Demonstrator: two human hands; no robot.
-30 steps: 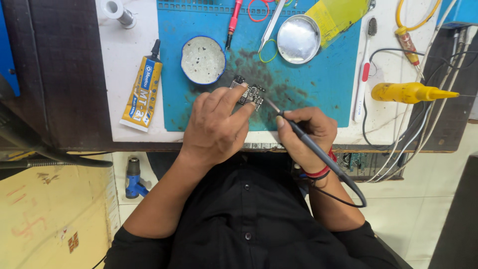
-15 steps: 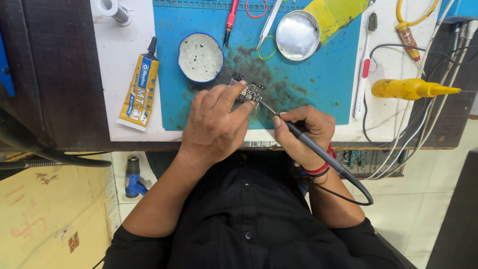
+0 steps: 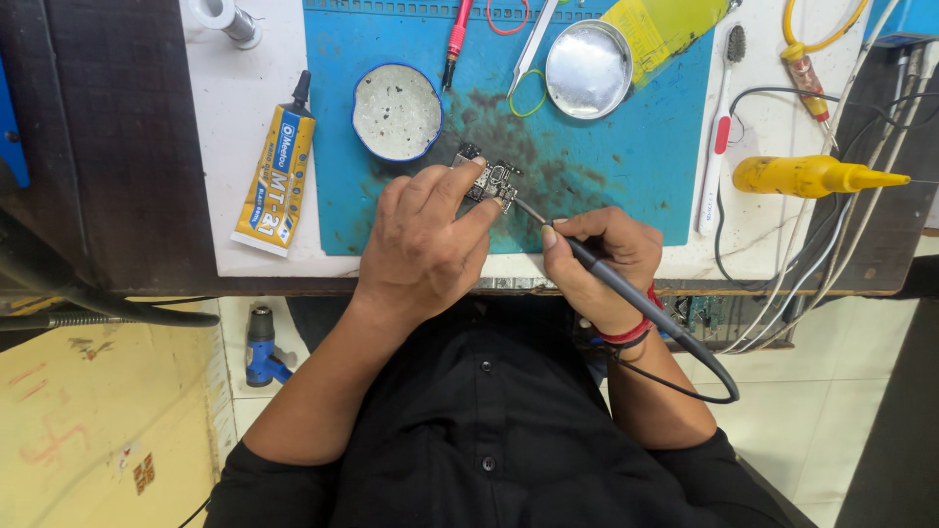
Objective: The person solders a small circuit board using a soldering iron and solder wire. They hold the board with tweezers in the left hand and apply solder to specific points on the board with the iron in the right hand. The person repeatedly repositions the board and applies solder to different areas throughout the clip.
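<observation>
— What couldn't you make out?
— The left hand (image 3: 427, 244) covered part of the small dark circuit board (image 3: 489, 180); its parts were too small to tell.
— And the edges?
— The red-handled tool (image 3: 457, 29) and the yellow flat packet (image 3: 665, 29) ran off the top.
</observation>
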